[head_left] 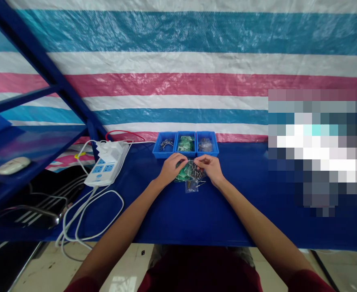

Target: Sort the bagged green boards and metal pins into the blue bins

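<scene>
My left hand (174,165) and my right hand (211,166) are close together over the blue table, just in front of three blue bins. Their fingertips pinch the top edge of a clear plastic bag (197,172) from either side. Dark, slim metal pieces show inside it; their exact kind is too small to tell. Green packaging (182,174) lies beside or partly under the bag, near my left fingers. Just below is a small clear packet (191,186) with thin pieces in or next to it.
The left bin (157,153) contains loose metal pins, the middle bin (186,154) green packets, the right bin (215,152) clear packets. A white power strip (105,168) with looping cables (122,198) lies left. A blue shelf (44,140) carries a white mouse (13,165). The far right is pixelated.
</scene>
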`<move>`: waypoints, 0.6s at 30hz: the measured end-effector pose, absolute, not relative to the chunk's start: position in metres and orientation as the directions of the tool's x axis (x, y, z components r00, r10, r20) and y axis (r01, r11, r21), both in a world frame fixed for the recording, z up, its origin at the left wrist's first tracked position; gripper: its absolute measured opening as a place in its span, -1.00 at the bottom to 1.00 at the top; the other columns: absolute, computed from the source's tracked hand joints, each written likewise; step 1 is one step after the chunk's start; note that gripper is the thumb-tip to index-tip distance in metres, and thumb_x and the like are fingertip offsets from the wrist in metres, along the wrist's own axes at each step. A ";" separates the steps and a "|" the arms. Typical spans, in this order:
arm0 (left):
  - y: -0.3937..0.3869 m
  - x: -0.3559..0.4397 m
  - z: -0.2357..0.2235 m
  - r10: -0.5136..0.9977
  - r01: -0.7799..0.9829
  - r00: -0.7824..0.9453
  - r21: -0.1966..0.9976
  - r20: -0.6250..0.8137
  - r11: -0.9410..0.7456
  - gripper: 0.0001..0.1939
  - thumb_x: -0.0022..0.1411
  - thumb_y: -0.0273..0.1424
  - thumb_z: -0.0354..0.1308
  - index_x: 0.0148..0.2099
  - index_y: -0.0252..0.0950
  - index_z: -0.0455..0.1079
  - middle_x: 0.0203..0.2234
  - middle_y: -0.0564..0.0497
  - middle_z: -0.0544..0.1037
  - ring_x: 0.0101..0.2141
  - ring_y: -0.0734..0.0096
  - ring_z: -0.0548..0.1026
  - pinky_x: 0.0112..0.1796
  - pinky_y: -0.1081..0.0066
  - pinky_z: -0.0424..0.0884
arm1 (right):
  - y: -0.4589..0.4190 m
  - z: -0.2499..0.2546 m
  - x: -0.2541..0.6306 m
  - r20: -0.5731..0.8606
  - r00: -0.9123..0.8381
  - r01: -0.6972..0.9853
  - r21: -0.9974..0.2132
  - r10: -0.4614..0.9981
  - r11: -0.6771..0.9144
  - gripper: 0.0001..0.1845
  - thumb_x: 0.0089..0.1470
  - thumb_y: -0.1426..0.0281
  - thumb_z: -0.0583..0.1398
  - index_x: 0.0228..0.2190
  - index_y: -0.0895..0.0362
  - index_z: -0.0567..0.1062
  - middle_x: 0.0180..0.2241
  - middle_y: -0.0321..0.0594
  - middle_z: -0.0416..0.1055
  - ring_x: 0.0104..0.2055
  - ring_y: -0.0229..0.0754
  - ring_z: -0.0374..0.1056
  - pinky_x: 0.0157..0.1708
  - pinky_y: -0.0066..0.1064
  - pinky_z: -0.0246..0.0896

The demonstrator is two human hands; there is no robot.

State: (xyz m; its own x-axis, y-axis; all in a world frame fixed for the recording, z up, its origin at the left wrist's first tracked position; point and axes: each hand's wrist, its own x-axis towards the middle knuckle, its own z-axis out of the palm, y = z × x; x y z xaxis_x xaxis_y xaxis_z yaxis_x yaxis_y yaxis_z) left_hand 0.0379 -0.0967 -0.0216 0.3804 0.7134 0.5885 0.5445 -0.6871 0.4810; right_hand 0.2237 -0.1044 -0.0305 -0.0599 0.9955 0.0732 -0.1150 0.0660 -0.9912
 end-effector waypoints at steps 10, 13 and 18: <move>-0.098 0.030 -0.020 0.843 0.710 0.235 0.507 0.484 -0.489 -0.59 0.38 -0.23 -0.15 -0.48 -0.29 0.24 -0.64 0.09 0.31 -0.56 0.49 0.29 -0.44 0.46 0.19 | -0.114 -0.004 0.254 0.101 -0.113 0.424 -0.895 0.988 0.140 -0.82 -0.09 0.27 0.20 -0.52 0.11 0.54 -0.63 -0.32 0.42 -0.61 -0.28 0.30 -0.52 -0.44 0.19; -0.099 0.028 -0.017 0.874 0.688 0.185 0.576 0.449 -0.441 -0.56 0.35 -0.20 -0.09 -0.54 -0.30 0.25 -0.70 0.12 0.30 -0.62 0.53 0.28 -0.48 0.48 0.17 | -0.131 0.007 0.299 0.115 -0.035 0.553 -0.825 0.993 0.115 -0.76 -0.06 0.20 0.19 -0.50 0.10 0.55 -0.60 -0.27 0.46 -0.59 -0.22 0.34 -0.49 -0.39 0.22; -0.095 0.024 -0.011 0.897 0.600 0.182 0.678 0.402 -0.426 -0.66 0.29 -0.22 -0.01 -0.43 -0.30 0.39 -0.58 0.09 0.48 -0.57 0.52 0.37 -0.45 0.50 0.26 | -0.181 0.010 0.414 0.313 0.616 0.630 -0.746 0.723 -0.215 -0.66 -0.02 0.15 0.16 -0.49 0.17 0.54 -0.47 0.05 0.50 -0.45 -0.02 0.41 -0.44 -0.25 0.24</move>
State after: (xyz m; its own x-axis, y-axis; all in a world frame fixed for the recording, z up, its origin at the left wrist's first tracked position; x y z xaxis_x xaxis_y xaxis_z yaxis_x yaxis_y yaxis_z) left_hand 0.0241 -0.0953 -0.0114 0.1822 0.8973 0.4021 0.5996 -0.4255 0.6778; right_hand 0.4143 -0.1806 0.0100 0.6164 0.7225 0.3130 0.6303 -0.2145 -0.7461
